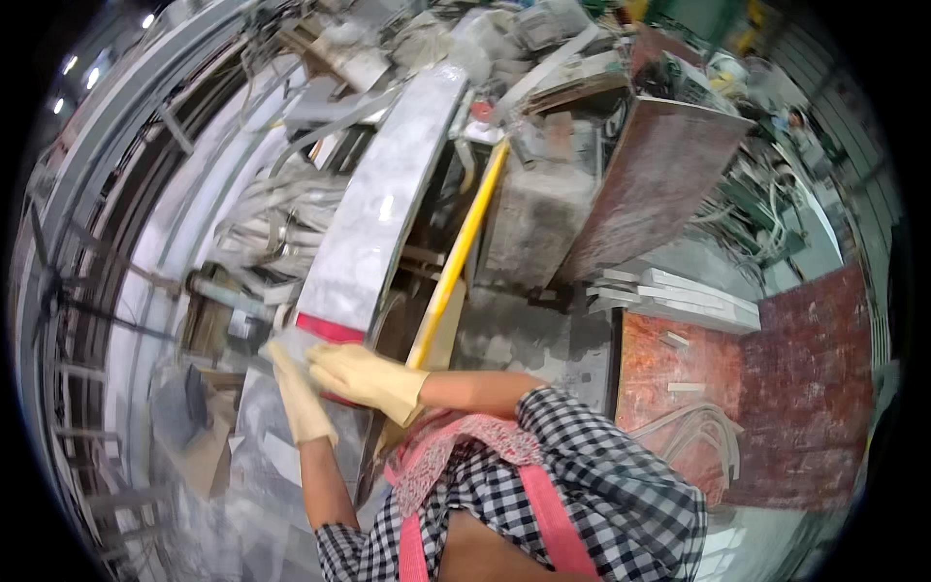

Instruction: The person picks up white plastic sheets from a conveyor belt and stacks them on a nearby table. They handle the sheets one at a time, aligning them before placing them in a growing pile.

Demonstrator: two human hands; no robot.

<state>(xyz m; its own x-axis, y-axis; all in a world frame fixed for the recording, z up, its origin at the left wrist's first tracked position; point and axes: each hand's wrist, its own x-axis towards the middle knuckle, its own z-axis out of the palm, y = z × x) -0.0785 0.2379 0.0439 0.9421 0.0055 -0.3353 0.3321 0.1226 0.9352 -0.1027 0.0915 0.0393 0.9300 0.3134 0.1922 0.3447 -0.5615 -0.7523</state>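
Note:
A long, narrow, grey-white slab (361, 228) with a glossy, marbled top runs away from me, crossed near its close end by a red strip (330, 328). My left hand (303, 396), in a cream rubber glove, is beside the slab's left edge with its fingers stretched forward. Over the slab just below the red strip lies my right hand (361, 375), gloved alike, its fingers pointing left toward the left hand. Both gloves are slightly blurred. No held object shows in either hand. What lies under the right palm is hidden.
A long yellow bar (462, 254) leans along the slab's right side. Further right stand a reddish-brown panel (652, 184) and stacked white strips (684, 296) beside an orange-red board (669, 373). Bundled pale material (276, 225) and metal racking (92, 407) are on the left.

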